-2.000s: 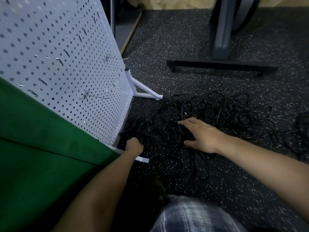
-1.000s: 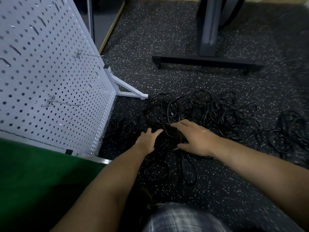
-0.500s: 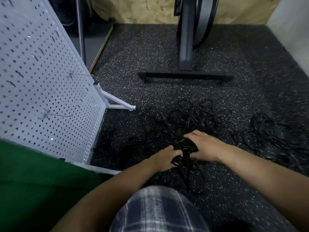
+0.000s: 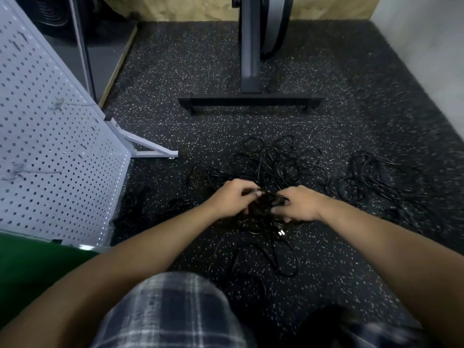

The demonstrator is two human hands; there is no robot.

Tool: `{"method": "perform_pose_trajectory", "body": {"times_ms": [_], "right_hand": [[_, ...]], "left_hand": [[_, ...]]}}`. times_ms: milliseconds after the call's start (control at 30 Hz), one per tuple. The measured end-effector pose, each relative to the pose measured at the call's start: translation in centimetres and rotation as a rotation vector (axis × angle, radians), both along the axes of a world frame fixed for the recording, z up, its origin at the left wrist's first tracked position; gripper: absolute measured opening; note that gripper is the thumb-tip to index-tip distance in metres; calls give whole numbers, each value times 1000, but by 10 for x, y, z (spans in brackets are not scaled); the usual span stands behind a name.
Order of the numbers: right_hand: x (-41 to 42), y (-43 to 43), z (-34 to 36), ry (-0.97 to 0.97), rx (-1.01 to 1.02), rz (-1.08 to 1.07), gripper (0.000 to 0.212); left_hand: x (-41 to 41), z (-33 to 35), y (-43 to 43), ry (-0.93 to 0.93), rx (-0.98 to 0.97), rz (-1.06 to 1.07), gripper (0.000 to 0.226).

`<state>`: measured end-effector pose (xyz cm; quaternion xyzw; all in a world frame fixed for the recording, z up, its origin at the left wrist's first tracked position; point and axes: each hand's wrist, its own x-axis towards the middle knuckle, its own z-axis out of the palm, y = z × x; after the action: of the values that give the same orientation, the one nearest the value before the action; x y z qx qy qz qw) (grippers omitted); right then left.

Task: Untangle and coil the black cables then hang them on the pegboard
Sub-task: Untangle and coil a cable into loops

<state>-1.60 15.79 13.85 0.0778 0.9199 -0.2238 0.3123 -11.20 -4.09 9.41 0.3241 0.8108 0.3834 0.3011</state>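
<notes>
Where the black speckled floor point(image 4: 175, 71) meets a plywood wall point(image 4: 190, 8), a tangle of cables point(image 4: 281, 162) lies right of the pegboard point(image 4: 50, 151). The left hand point(image 4: 232, 198) and right hand point(image 4: 300, 205) curl their fingers round its strands, near a dark stand point(image 4: 251, 101). A second tangle point(image 4: 371, 177) lies apart, further right.

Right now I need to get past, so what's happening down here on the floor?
A person is working at a tangle of black cables on the floor. The left hand and right hand each grip strands in the middle of the pile. Nothing looks coiled yet, and the hooks seen on the pegboard carry no cable.
</notes>
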Motion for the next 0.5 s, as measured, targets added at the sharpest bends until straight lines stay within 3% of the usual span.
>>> {"method": "perform_pose_trajectory", "body": {"times_ms": [100, 267, 500], "right_hand": [[5, 8, 7, -38, -17, -26, 29], [5, 9, 29, -64, -10, -90, 21], [11, 14, 106, 58, 32, 17, 25]], "left_hand": [[-10, 32, 15, -124, 35, 31, 24], [-26, 99, 30, -223, 64, 133, 31], [-17, 144, 20, -306, 30, 199, 30]]}}
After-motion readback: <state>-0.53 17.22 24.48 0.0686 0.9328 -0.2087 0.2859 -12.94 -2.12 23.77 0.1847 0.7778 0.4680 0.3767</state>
